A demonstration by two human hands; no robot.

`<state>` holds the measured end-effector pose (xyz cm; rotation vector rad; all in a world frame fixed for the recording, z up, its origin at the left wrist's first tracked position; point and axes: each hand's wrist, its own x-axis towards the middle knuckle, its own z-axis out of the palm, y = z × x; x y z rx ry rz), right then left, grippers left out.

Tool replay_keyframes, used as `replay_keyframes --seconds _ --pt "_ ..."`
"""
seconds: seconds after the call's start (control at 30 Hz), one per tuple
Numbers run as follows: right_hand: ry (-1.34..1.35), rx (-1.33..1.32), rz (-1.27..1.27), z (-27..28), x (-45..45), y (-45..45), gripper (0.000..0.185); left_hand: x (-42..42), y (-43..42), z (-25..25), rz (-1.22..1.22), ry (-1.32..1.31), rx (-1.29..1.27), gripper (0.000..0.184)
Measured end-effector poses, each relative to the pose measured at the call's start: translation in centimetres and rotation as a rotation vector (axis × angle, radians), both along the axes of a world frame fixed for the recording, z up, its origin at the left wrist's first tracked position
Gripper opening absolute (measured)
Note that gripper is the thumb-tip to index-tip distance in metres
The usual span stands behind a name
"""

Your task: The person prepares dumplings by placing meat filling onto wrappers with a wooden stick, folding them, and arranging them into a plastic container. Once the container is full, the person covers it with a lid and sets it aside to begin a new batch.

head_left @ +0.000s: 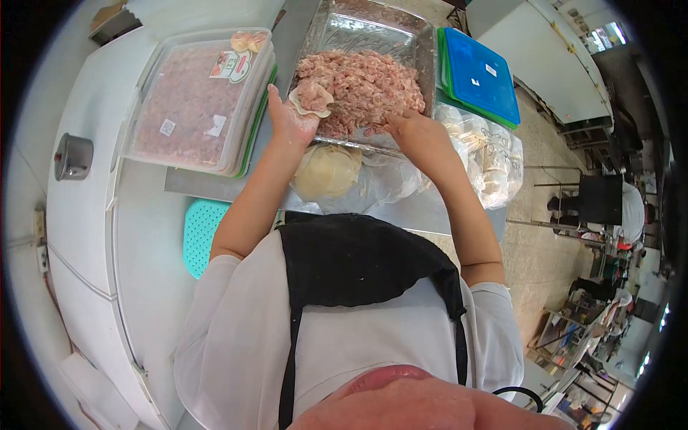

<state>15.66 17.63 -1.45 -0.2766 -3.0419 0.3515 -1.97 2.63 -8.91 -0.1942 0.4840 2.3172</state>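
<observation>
A thin round wrapper [322, 112] with a lump of minced meat [313, 94] on it rests on the fingers of my left hand [293, 126], whose thumb is stretched out. My left hand is at the near left corner of a metal tray [358, 29]. Loose minced meat [369, 82] fills the near part of that tray. At its near right edge, my right hand [419, 136] has its fingertips in the meat; what they grip, if anything, is hidden. A stack of pale round wrappers [328, 172] lies in clear plastic just below the tray.
Left of the tray stands a lidded plastic container [188, 107] of meat. Blue and green lids [481, 75] and bagged pale pieces [494, 161] are on the right. A turquoise perforated item [203, 233] sits lower left. A metal pot [74, 156] is far left. Another person [632, 213] is far right.
</observation>
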Motion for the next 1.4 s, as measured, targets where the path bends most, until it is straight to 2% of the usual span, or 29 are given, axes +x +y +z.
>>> replay_keyframes --seconds 0.07,0.1,0.17,0.2,0.27,0.3,0.37,0.4,0.47,0.5,0.57,0.6,0.67,0.7,0.77,0.8,0.87,1.0,1.07,1.1,1.17,1.2,1.27,1.3,1.37,1.4 --pt "0.192 -0.049 -0.007 0.5 0.3 -0.8 0.021 0.0 0.7 0.6 -0.017 -0.042 0.052 0.086" --pt "0.191 -0.047 -0.02 -0.1 0.2 -0.3 0.021 0.2 1.0 0.9 -0.03 -0.043 0.053 0.086" --pt "0.083 -0.049 0.09 -1.0 -0.4 0.6 0.022 1.8 1.1 5.2 -0.053 -0.057 -0.078 0.088" --pt "0.083 -0.043 0.092 -0.1 0.0 0.8 0.022 1.6 1.2 4.9 -0.052 -0.057 -0.072 0.088" --pt "-0.057 0.164 -0.033 4.6 0.7 -0.5 0.023 0.9 1.0 4.2 -0.053 -0.046 -0.042 0.085" --pt "-0.055 0.163 -0.032 4.3 0.5 -0.7 0.023 0.6 1.2 4.3 -0.052 -0.045 -0.043 0.085" --pt "0.215 0.016 0.029 3.1 0.3 -1.5 0.026 0.6 1.6 5.3 0.032 -0.107 -0.084 0.078" --pt "0.216 0.016 0.026 2.8 0.3 -1.2 0.026 0.8 1.5 5.9 0.029 -0.107 -0.085 0.078" --pt "0.111 -0.067 0.054 2.5 -0.3 0.1 0.027 1.0 0.7 7.1 -0.004 -0.157 0.05 0.062" --pt "0.115 -0.065 0.063 2.6 -0.1 0.9 0.027 0.5 0.4 6.4 0.004 -0.152 0.053 0.062" --pt "0.332 -0.397 0.052 3.0 0.5 2.7 0.028 -0.2 -0.2 5.7 -0.189 0.352 0.026 0.055" --pt "0.335 -0.396 0.057 3.2 0.6 3.1 0.028 -0.3 -0.4 5.3 -0.184 0.356 0.026 0.055" --pt "0.159 -0.635 0.0 4.4 1.2 3.2 0.034 1.1 -1.5 7.6 -0.304 0.873 -0.38 0.059" --pt "0.159 -0.636 0.003 5.0 1.5 3.0 0.034 1.0 -1.3 7.8 -0.301 0.873 -0.381 0.059" --pt "0.082 -0.571 0.053 6.0 2.1 2.6 0.036 0.5 -0.9 8.2 0.01 1.707 -0.606 0.059" --pt "0.081 -0.572 0.06 6.3 2.3 2.4 0.036 0.4 -0.9 8.5 0.016 1.706 -0.613 0.059" --pt "0.028 -0.614 0.081 6.4 2.5 2.1 0.037 0.0 -1.2 9.2 -0.418 1.635 -0.504 0.045" --pt "0.1 -0.558 0.18 2.9 2.3 2.9 0.037 -0.5 -1.0 9.1 -0.553 1.667 -0.462 0.035" --pt "0.128 -0.547 0.264 0.9 1.7 4.2 0.031 0.5 -1.2 10.1 -0.44 2.006 -0.602 0.032" --pt "0.129 -0.548 0.266 0.0 1.2 5.6 0.031 0.4 -0.8 9.5 -0.44 2.007 -0.604 0.032" --pt "0.098 -0.474 0.271 -0.8 0.3 8.1 0.027 -0.4 0.1 6.8 -0.652 1.743 -0.795 0.043" --pt "0.099 -0.472 0.277 -0.8 0.6 8.2 0.027 -0.7 0.4 5.5 -0.646 1.743 -0.799 0.043" --pt "0.228 -0.033 0.005 0.5 1.2 6.7 0.026 -1.3 0.7 3.3 -0.451 1.318 -0.921 0.058" --pt "0.342 -0.124 0.081 -0.5 1.3 6.1 0.028 -1.7 0.7 2.3 -0.44 1.315 -0.926 0.058" --pt "0.337 -0.158 0.116 -3.2 0.5 6.2 0.027 -1.9 0.7 1.3 -0.441 1.335 -0.827 0.069" --pt "0.331 -0.197 0.133 -5.1 0.4 6.3 0.027 -1.5 0.7 1.0 -0.447 1.331 -0.829 0.069"
